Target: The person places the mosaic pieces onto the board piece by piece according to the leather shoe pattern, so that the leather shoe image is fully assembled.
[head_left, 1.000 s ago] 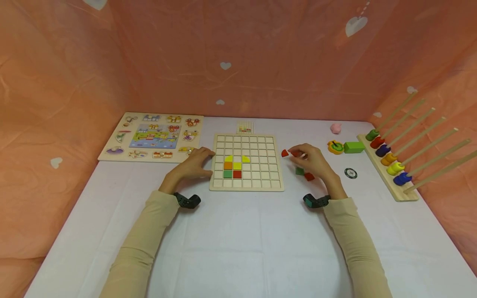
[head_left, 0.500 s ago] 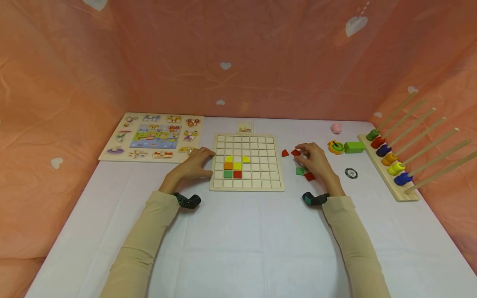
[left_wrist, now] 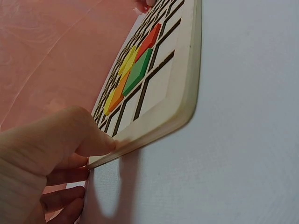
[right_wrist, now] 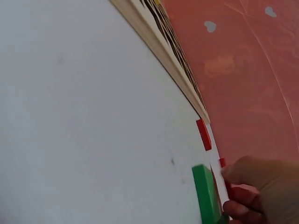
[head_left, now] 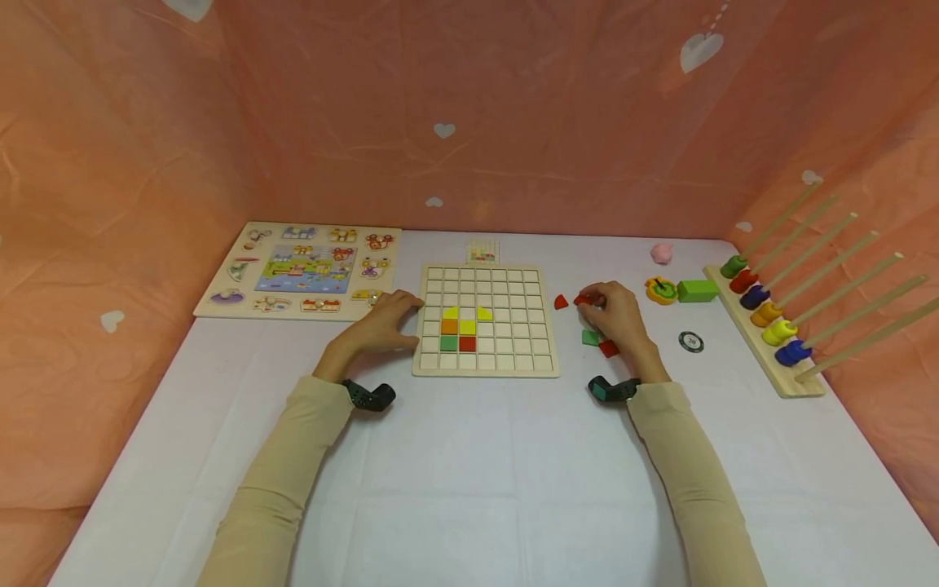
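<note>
My left hand rests at the left edge of the wooden grid board, its thumb and fingertips touching the rim. In the left wrist view the thumb lies against the board's edge near a corner. Yellow, orange, green and red tiles sit in the board's left-centre cells. Right of the board, my right hand pinches a small red tile between thumb and fingers, low over the table. A red quarter-round tile, a green tile and another red tile lie around it.
A small pattern card lies behind the board. At the left is a knobbed picture puzzle. A pink pig figure, a green block, an orange-green toy, a numbered chip and a peg stacker are at the right.
The right wrist has shifted slightly left. The red tile at its fingertips showed more fully half a second ago and is now partly covered by the fingers. The left hand keeps its place.
</note>
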The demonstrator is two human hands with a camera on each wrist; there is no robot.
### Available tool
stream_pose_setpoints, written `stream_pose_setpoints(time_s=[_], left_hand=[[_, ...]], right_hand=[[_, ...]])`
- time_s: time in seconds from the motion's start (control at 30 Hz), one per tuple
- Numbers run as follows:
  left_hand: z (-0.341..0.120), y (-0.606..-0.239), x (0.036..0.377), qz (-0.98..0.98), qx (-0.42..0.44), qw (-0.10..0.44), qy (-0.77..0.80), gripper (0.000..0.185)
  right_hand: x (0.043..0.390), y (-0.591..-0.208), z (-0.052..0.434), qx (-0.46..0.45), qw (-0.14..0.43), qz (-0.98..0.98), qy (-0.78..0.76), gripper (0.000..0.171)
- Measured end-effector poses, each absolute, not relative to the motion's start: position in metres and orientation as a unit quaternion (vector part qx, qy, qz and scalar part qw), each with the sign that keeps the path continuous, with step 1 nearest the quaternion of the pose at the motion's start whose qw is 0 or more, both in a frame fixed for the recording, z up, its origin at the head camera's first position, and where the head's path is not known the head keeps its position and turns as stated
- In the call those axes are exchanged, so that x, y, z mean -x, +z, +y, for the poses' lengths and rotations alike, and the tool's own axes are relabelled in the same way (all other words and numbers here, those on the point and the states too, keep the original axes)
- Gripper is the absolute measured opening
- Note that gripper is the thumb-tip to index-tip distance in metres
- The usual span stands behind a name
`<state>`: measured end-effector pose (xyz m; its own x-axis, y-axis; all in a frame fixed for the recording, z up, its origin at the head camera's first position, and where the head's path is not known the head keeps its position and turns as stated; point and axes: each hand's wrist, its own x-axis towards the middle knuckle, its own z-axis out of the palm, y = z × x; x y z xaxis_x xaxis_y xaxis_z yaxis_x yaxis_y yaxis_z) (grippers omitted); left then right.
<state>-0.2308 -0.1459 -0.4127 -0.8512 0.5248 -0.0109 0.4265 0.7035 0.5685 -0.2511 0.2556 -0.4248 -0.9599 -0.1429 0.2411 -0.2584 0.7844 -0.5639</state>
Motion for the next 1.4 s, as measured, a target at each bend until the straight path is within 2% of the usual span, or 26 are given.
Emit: stream_pose_setpoints(time_s=[0.17, 0.3, 0.7, 0.83, 1.03, 1.23, 1.4], left_hand=[[-0.146, -0.413, 0.231, 0.919, -0.258, 0.087, 0.284, 0.067], [-0.146, -0.413, 0.231, 0.918, -0.262, 0.087, 0.285, 0.065], [-0.146, -0.412, 0.229, 0.917, -0.262, 0.084, 0.289, 0.067], [-0.146, -0.411, 0.229, 0.916, -0.259, 0.087, 0.292, 0.067], [-0.145, -0.413, 0.230, 0.917, -0.259, 0.088, 0.291, 0.067], [-0.147, -0.415, 0.231, 0.918, -0.260, 0.084, 0.288, 0.067], [-0.146, -0.415, 0.231, 0.917, -0.262, 0.084, 0.287, 0.067]], right_hand=[[0.248, -0.418, 0.241, -0.128, 0.113, -0.917, 0.361, 0.024], [0.242, -0.411, 0.222, -0.169, 0.103, -0.899, 0.390, 0.023], [0.219, -0.416, 0.166, -0.280, 0.003, -0.861, 0.426, 0.015], [0.215, -0.422, 0.155, -0.330, -0.007, -0.849, 0.413, 0.013], [0.212, -0.429, 0.147, -0.366, 0.001, -0.848, 0.384, 0.012], [0.213, -0.432, 0.143, -0.374, 0.025, -0.850, 0.371, 0.012], [0.212, -0.432, 0.144, -0.369, 0.022, -0.852, 0.370, 0.011]])
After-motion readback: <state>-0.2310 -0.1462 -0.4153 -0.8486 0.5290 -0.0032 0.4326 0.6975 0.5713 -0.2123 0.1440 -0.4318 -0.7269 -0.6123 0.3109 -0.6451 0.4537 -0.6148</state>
